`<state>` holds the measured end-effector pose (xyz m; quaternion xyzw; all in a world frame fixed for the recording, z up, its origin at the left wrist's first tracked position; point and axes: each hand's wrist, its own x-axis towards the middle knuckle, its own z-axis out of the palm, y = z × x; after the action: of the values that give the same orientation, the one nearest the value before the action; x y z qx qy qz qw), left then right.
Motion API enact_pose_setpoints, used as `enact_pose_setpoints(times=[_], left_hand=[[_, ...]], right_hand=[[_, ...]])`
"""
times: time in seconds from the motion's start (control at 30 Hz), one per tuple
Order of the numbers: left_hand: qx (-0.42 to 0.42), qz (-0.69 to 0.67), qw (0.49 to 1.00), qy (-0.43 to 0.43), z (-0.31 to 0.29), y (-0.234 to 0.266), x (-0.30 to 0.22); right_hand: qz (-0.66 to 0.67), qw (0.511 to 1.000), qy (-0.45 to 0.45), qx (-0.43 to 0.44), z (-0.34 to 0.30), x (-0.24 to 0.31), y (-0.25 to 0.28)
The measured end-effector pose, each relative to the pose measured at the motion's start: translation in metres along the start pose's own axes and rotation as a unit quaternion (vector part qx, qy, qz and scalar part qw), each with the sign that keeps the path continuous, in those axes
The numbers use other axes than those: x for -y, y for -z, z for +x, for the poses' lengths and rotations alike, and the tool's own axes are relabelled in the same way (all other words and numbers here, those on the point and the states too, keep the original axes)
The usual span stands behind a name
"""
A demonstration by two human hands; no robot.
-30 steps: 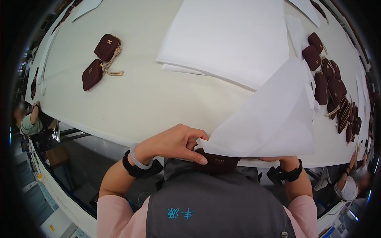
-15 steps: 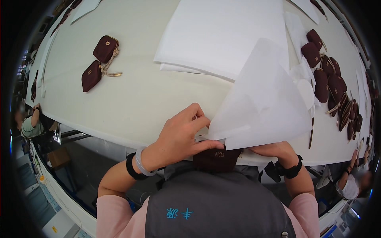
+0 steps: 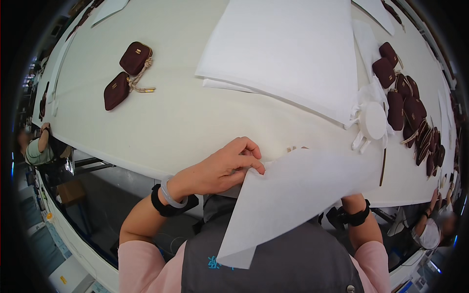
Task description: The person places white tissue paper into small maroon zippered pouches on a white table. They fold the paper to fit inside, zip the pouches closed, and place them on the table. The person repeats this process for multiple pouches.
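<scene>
A thin white sheet of tissue paper (image 3: 303,190) spreads in front of me, folded down over the table's near edge and my grey apron. My left hand (image 3: 227,165) is closed, its thumb and fingertips pinching the sheet's upper left corner. Under the paper, my right hand is hidden; only the right wrist with its black band (image 3: 359,211) shows. The dark maroon pouch that lay between my hands is now covered by the paper. A small beige bit (image 3: 291,148) peeks out at the sheet's top edge.
A stack of large white sheets (image 3: 278,53) lies ahead. Two maroon pouches (image 3: 117,91) with a beige cord lie at the left, a pile of similar pouches (image 3: 414,110) at the right. Beside that pile sits a round white object (image 3: 373,121). Other people are at both sides.
The tissue paper has swung from pointing away over the table to folding down toward me, covering the maroon pouch and my right hand. My left hand has shifted slightly.
</scene>
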<state>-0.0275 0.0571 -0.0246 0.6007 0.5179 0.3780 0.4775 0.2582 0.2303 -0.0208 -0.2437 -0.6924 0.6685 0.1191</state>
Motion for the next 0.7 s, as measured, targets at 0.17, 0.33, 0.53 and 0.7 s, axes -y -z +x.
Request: enact_pose_setpoints(times=[0.17,0.33,0.53,0.7], left_hand=[[0.139,0.050,0.978,0.148,-0.003,0.021,-0.029],[0.060,-0.060,0.983,0.165,0.002,0.000,-0.015],[0.093,-0.142,0.953,0.250,0.007,0.012,-0.013],[0.093,-0.094,0.946,0.297,0.016,0.008,-0.020]], right_hand=[[0.002,1.000,0.011,0.001,-0.019,0.012,0.021],[-0.006,0.998,-0.034,0.054,-0.006,0.005,-0.003],[0.069,0.927,-0.362,0.075,0.014,0.017,-0.027],[-0.009,0.967,-0.251,0.037,0.029,0.028,-0.039]])
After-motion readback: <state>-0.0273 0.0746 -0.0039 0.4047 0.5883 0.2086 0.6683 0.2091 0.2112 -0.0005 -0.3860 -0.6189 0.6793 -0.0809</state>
